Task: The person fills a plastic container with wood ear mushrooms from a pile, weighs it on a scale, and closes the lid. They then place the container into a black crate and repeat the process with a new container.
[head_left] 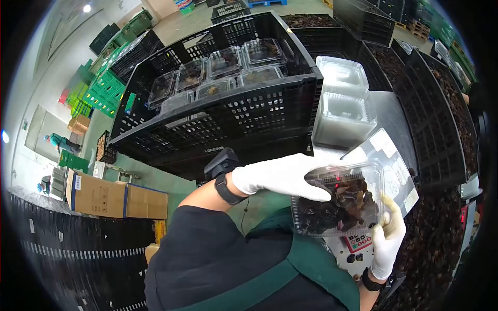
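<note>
A clear plastic clamshell box (340, 207) with dark brown wood ear mushrooms inside is held up in front of my body, its lid over them. My left hand (282, 176), in a white glove, grips the box at its upper left, with the thumb lying across the lid. The white-gloved right hand (388, 236) holds the lower right edge, fingers partly behind the box. Under the box a scale (358, 241) with a red keypad is partly hidden. Small dark mushroom bits (355, 257) lie just below the keypad.
A large black crate (218, 119) ahead holds several filled clamshell boxes. Stacked clear boxes (345, 111) stand on the metal table (391, 114), near labelled sheets (386, 150). Loose mushrooms (430, 243) and tall black crates (433, 119) line the right. Cardboard boxes (98, 197) stand left.
</note>
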Demonstrator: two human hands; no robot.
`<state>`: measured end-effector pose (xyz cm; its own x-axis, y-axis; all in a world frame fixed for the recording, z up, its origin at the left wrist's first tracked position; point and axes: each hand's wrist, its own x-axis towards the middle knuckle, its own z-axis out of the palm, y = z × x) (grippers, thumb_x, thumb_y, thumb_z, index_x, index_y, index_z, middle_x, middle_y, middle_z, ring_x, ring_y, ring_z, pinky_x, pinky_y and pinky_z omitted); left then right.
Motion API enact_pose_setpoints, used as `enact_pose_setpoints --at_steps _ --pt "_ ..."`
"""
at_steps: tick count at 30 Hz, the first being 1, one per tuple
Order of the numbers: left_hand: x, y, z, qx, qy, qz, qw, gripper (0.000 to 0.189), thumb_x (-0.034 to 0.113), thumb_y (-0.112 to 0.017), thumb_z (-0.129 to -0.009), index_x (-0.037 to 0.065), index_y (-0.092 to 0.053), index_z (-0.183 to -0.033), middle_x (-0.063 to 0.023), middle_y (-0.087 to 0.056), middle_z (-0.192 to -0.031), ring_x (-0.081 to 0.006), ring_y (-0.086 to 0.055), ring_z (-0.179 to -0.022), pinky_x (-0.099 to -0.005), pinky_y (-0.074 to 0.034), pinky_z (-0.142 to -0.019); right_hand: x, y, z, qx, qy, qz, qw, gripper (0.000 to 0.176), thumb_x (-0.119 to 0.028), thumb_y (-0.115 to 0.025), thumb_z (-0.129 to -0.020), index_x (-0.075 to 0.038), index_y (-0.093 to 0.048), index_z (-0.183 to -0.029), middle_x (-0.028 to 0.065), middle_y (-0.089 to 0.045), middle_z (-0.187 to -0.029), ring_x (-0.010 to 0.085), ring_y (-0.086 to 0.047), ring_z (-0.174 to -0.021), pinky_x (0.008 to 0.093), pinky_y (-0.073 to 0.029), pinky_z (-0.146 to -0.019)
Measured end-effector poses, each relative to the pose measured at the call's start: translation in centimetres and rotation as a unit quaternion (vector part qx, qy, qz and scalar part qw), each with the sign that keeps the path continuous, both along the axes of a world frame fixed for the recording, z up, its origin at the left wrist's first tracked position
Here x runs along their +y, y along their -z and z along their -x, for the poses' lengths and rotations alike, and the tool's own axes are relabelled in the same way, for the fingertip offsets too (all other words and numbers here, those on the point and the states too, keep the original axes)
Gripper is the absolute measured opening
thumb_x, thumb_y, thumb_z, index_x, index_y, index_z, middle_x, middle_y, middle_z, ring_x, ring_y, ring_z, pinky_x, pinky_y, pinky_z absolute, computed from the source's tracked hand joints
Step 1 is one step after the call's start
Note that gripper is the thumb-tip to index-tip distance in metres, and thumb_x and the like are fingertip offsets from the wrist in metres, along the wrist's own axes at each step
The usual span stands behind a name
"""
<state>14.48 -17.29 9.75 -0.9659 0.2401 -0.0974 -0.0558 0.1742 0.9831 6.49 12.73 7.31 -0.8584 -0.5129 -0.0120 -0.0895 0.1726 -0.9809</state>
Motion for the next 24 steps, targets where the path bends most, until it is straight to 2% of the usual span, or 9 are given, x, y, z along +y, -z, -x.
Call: enact_pose_setpoints --at_steps 6,8,11,15,16,18,20,22,24 --pt "-2.6 -2.8 -2.6 0.025 -0.115 0.039 0.992 0.067 0.030 -0.074 -0.090 0.002 -0.048 -0.145 -0.0119 -0.053 -0.145 -0.0205 -0.048 -0.134 -0.0354 -0.036 -0.114 -4.5 -3.0 1.0 -0.077 -0.027 0.034 0.996 0.064 0.006 -0.051 -0.082 0.004 -0.042 -0.146 -0.0003 -0.055 -0.077 0.0043 -0.048 -0.062 0.0167 -0.039 -0.057" --pt "-4.9 -5.1 -4.6 0.072 -0.215 0.063 0.972 0.070 0.036 -0.078 -0.085 0.002 -0.053 -0.141 -0.0110 -0.057 -0.140 -0.0208 -0.051 -0.130 -0.0372 -0.037 -0.112 -4.8 -1.9 1.8 -0.027 -0.069 0.109 0.991 0.070 -0.008 -0.063 -0.091 0.001 -0.032 -0.152 0.0051 -0.063 -0.085 0.0062 -0.056 -0.067 0.0188 -0.045 -0.061" --pt "-10.7 -9.3 -8.8 0.215 -0.364 0.241 0.874 0.061 0.040 -0.069 -0.092 0.004 -0.055 -0.139 -0.0098 -0.057 -0.139 -0.0196 -0.051 -0.129 -0.0349 -0.037 -0.112 -3.7 -0.7 3.3 0.039 -0.075 0.116 0.990 0.072 -0.027 -0.066 -0.096 0.000 -0.031 -0.153 0.0071 -0.067 -0.093 0.0068 -0.059 -0.071 0.0201 -0.047 -0.065" --pt "-22.0 -11.7 -16.7 0.113 -0.553 0.348 0.748 0.054 0.040 -0.056 -0.102 0.008 -0.051 -0.145 -0.0077 -0.059 -0.136 -0.0159 -0.053 -0.122 -0.0299 -0.036 -0.109 -0.8 1.7 4.5 -0.005 -0.001 0.056 0.998 0.051 -0.019 -0.056 -0.099 0.002 -0.046 -0.145 0.0040 -0.067 -0.085 0.0053 -0.057 -0.067 0.0208 -0.046 -0.064" --pt "-25.8 -11.0 -19.2 0.090 -0.596 0.290 0.744 0.053 0.041 -0.055 -0.102 0.009 -0.053 -0.144 -0.0089 -0.060 -0.134 -0.0153 -0.056 -0.115 -0.0304 -0.047 -0.093 -0.2 2.5 4.6 -0.015 0.014 0.056 0.998 0.049 -0.017 -0.055 -0.099 0.002 -0.048 -0.143 0.0037 -0.067 -0.083 0.0053 -0.056 -0.067 0.0209 -0.046 -0.064" --pt "-28.7 -11.2 -23.1 -0.058 -0.608 0.332 0.719 0.055 0.047 -0.054 -0.100 0.010 -0.055 -0.141 -0.0091 -0.065 -0.124 -0.0189 -0.063 -0.094 -0.0347 -0.047 -0.053 0.8 3.6 4.6 -0.030 0.036 0.053 0.997 0.046 -0.014 -0.053 -0.099 0.003 -0.050 -0.142 0.0034 -0.066 -0.082 0.0050 -0.055 -0.066 0.0207 -0.045 -0.064" --pt "-29.4 -9.4 -24.8 -0.187 -0.605 0.355 0.688 0.063 0.048 -0.057 -0.096 0.006 -0.052 -0.141 -0.0126 -0.067 -0.124 -0.0226 -0.065 -0.101 -0.0372 -0.054 -0.075 2.0 4.4 4.4 -0.043 0.050 0.046 0.997 0.044 -0.012 -0.052 -0.099 0.003 -0.051 -0.141 0.0035 -0.066 -0.082 0.0045 -0.054 -0.066 0.0198 -0.043 -0.064" --pt "-32.7 -5.9 -26.9 -0.234 -0.485 0.567 0.623 0.060 0.043 -0.060 -0.093 0.002 -0.054 -0.138 -0.0173 -0.066 -0.127 -0.0258 -0.064 -0.111 -0.0367 -0.052 -0.092 3.0 5.0 4.3 -0.044 0.070 0.029 0.996 0.042 -0.010 -0.050 -0.100 0.003 -0.052 -0.140 0.0037 -0.066 -0.083 0.0043 -0.053 -0.065 0.0187 -0.042 -0.063" --pt "-32.5 -5.3 -24.6 -0.269 -0.399 0.565 0.671 0.058 0.038 -0.062 -0.091 0.000 -0.057 -0.134 -0.0197 -0.066 -0.128 -0.0287 -0.064 -0.115 -0.0362 -0.049 -0.097 3.7 5.2 4.0 -0.051 0.084 0.016 0.995 0.040 -0.008 -0.049 -0.100 0.003 -0.053 -0.139 0.0035 -0.066 -0.083 0.0042 -0.052 -0.065 0.0179 -0.041 -0.063"
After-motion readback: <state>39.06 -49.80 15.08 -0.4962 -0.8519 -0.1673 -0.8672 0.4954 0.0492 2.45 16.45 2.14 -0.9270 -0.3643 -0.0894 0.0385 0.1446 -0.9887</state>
